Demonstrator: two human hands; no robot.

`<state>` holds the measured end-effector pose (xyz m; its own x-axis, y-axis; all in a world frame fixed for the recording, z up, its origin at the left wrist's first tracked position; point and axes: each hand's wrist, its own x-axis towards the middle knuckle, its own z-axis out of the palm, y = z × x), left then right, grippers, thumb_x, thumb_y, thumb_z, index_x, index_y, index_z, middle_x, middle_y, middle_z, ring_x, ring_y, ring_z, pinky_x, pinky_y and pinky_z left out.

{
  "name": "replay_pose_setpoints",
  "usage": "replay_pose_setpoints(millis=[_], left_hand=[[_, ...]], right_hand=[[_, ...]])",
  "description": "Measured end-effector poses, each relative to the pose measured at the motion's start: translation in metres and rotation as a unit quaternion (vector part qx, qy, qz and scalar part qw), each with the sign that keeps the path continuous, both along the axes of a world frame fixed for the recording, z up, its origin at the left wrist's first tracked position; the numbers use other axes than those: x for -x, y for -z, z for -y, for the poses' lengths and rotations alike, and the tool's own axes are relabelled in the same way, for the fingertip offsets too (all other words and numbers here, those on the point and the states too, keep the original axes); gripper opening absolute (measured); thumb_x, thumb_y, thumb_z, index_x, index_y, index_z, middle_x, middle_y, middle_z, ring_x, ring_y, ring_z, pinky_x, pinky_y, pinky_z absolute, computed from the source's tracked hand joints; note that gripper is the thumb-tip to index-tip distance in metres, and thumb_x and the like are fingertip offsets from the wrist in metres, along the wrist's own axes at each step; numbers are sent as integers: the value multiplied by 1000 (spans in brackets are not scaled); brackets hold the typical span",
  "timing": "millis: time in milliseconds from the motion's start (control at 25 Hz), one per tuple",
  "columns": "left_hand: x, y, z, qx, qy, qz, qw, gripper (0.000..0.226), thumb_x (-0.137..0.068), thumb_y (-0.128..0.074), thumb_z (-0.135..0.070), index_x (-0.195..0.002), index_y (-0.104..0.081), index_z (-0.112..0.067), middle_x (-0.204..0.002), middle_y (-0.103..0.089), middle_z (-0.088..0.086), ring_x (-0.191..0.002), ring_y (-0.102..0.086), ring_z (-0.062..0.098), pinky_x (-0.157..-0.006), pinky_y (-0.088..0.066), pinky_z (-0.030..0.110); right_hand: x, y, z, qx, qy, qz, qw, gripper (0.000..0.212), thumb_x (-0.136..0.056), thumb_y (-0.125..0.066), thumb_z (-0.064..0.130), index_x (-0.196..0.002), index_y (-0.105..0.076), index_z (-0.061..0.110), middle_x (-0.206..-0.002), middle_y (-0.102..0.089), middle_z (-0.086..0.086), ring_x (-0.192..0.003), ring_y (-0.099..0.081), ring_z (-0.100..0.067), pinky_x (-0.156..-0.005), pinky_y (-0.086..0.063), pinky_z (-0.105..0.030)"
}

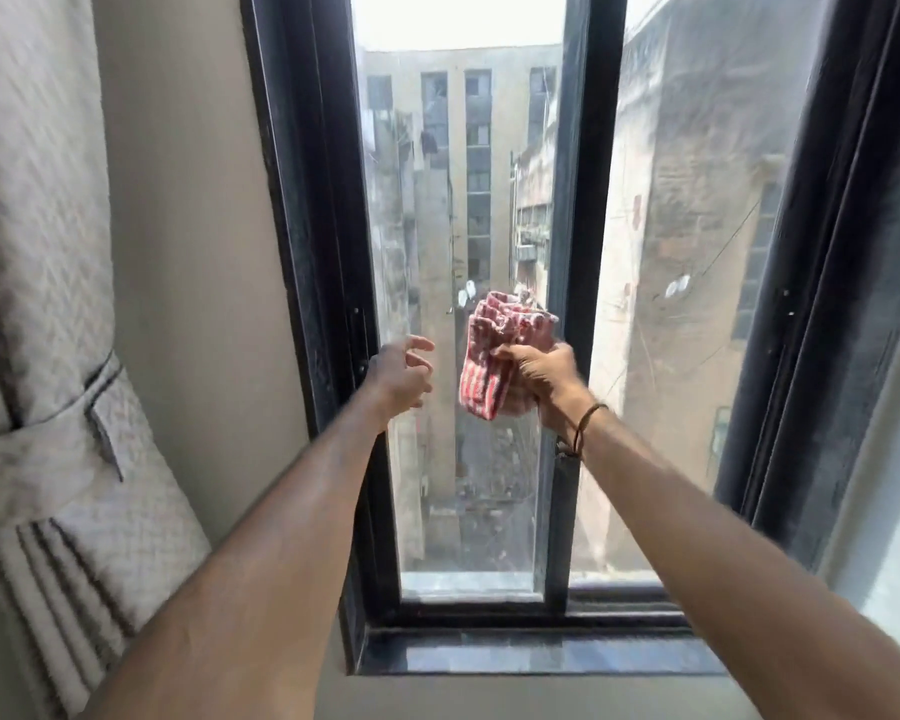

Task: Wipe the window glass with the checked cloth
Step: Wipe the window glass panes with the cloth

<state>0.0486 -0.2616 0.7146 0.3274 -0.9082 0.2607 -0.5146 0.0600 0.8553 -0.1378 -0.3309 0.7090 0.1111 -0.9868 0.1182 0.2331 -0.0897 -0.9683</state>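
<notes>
The checked cloth (494, 345), red and white, is bunched up in front of the left pane of window glass (448, 210). My right hand (539, 374) grips its lower part, close to the black middle bar. My left hand (401, 374) hovers just left of the cloth with its fingers curled and apart, holding nothing, next to the left side of the black window frame (307, 210). The glass looks dusty and streaked, with buildings visible through it.
A pale patterned curtain (37, 314), tied back, hangs at the left beside a beige wall. The right pane (697, 252) lies past the middle bar (572, 200). A dark stone sill (536, 654) runs along the bottom.
</notes>
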Motion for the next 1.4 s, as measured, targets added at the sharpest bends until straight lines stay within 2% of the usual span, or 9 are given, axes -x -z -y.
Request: replay_pose_setpoints(millis=[160,320,440,640,840,1040,1120,1280,1400], left_hand=[[-17,-36,34,217,-192,368,884,47,-102,-48,-12,-147,-58,-4,-153,-54,21,-142,-53,38,-114,-50,52],[-53,-55,61,267,-215,473,812,69,-108,-34,-31,-168,-18,0,-179,-8,21,-167,-4,36,-137,-2,50],[-68,-50,79,279,-245,493,787,74,-107,-24,-41,-169,-13,-1,-179,0,16,-167,-4,32,-135,13,43],[-86,-44,107,310,-330,536,713,76,-106,-26,-43,-170,-14,-5,-181,-7,15,-168,-5,28,-136,7,47],[-86,-39,107,311,-330,541,709,76,-107,-25,-44,-171,-10,-5,-180,-6,15,-167,11,22,-136,8,46],[-90,-39,112,320,-345,540,698,77,-107,-30,-44,-171,-9,-6,-180,-6,15,-166,12,22,-136,10,47],[-92,-38,113,325,-343,541,696,78,-107,-28,-45,-171,-8,-6,-180,-5,15,-166,13,22,-136,11,46],[-90,-40,113,313,-345,539,702,83,-105,-26,-53,-171,-5,-7,-181,-2,14,-166,17,21,-135,15,45],[-87,-39,113,308,-350,538,702,85,-104,-25,-57,-171,-5,-7,-181,-3,14,-166,19,20,-134,17,44]], right_hand=[[15,-65,24,191,281,-68,938,22,-76,-81,8,-64,-66,19,-61,-63,14,-60,-65,-16,-61,-49,-24],[2,-93,43,395,421,-159,801,17,-77,-78,-4,-93,-77,0,-84,-69,-11,-81,-67,-34,-71,-40,-22],[-29,-72,58,504,364,-238,746,29,-87,-81,2,-116,-77,0,-114,-74,-21,-105,-70,-37,-90,-63,-44],[-46,-2,88,639,235,-348,644,45,-98,-62,20,-138,-67,2,-146,-65,-19,-140,-60,-37,-115,-51,-58],[26,7,106,761,68,-490,419,44,-93,-66,9,-136,-70,6,-148,-64,-14,-143,-57,-29,-111,-55,-54],[-8,-52,108,664,207,-396,600,47,-96,-63,13,-142,-64,3,-153,-57,-15,-149,-50,-31,-122,-45,-54],[-31,-33,96,653,187,-388,622,47,-98,-61,14,-144,-62,4,-155,-56,-15,-150,-48,-30,-125,-42,-53],[29,11,86,742,-4,-543,393,53,-89,-75,10,-141,-65,6,-151,-62,-11,-144,-56,-24,-117,-52,-47],[58,-42,100,742,49,-536,399,54,-87,-79,6,-139,-67,5,-148,-64,-13,-143,-56,-26,-122,-44,-47]])
